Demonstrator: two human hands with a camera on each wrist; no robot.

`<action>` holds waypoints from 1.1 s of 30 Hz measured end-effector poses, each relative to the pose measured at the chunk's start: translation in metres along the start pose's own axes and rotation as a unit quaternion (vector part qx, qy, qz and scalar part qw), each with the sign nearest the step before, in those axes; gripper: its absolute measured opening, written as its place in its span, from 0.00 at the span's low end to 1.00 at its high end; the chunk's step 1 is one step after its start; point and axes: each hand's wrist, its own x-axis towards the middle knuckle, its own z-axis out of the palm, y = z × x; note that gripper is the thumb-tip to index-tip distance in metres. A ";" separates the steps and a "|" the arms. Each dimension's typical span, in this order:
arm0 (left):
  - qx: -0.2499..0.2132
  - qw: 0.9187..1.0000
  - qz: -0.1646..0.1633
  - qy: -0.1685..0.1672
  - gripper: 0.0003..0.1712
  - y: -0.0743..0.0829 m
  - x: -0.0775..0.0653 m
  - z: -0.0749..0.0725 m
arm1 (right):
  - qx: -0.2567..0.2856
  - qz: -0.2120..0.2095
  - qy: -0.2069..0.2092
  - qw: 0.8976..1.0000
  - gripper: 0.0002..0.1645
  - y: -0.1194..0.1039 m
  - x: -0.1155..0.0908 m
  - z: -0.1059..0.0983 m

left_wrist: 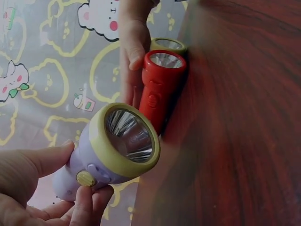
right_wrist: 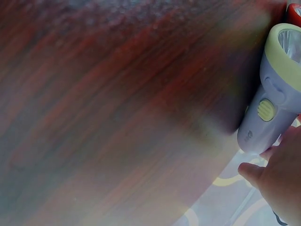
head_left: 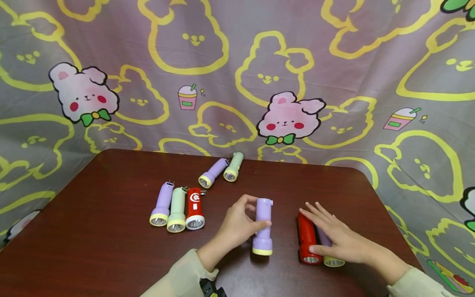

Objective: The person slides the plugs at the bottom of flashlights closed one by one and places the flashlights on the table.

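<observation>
My left hand (head_left: 237,222) pinches a purple flashlight (head_left: 264,216) with a yellow rim, thumb on one side and fingers on the other. In the left wrist view its lens end (left_wrist: 129,136) faces the camera, and a fingertip is at the yellow switch (left_wrist: 86,178). To the right, a red flashlight (head_left: 306,237) and another purple flashlight (right_wrist: 270,106) lie side by side, lens ends toward me. My right hand (head_left: 346,241) rests over this pair with fingers stretched out and the thumb on the red one. It partly hides the purple one.
On the dark red-brown table (head_left: 111,255), a purple flashlight (head_left: 163,202), a green flashlight (head_left: 178,208) and a red flashlight (head_left: 194,206) lie in a row at left. Farther back lie another purple flashlight (head_left: 215,171) and green flashlight (head_left: 234,165). A patterned curtain (head_left: 222,82) hangs behind.
</observation>
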 end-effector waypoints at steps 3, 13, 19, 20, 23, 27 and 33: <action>0.010 1.000 -0.002 -0.002 0.34 0.000 0.003 0.005 | -0.006 -0.006 0.004 1.000 0.51 0.001 0.000 0.000; 0.034 0.998 -0.031 -0.038 0.32 0.002 0.013 0.025 | -0.010 -0.002 0.000 1.000 0.50 0.001 0.000 0.000; 0.039 0.997 -0.039 -0.052 0.32 0.002 0.018 0.035 | -0.010 -0.007 0.000 1.000 0.51 0.001 0.001 0.000; 0.040 0.997 -0.040 -0.054 0.32 0.002 0.018 0.036 | -0.010 -0.008 0.001 1.000 0.51 0.001 0.001 0.001; 0.045 0.997 -0.041 -0.055 0.32 0.001 0.021 0.040 | -0.009 -0.007 0.000 1.000 0.51 0.001 0.000 0.000; 0.048 0.996 -0.049 -0.058 0.32 0.002 0.026 0.046 | -0.003 -0.004 -0.001 1.000 0.51 0.002 -0.001 -0.001; 0.039 0.995 -0.066 -0.068 0.31 0.005 0.029 0.054 | 0.003 -0.013 0.003 1.000 0.51 0.004 0.000 0.001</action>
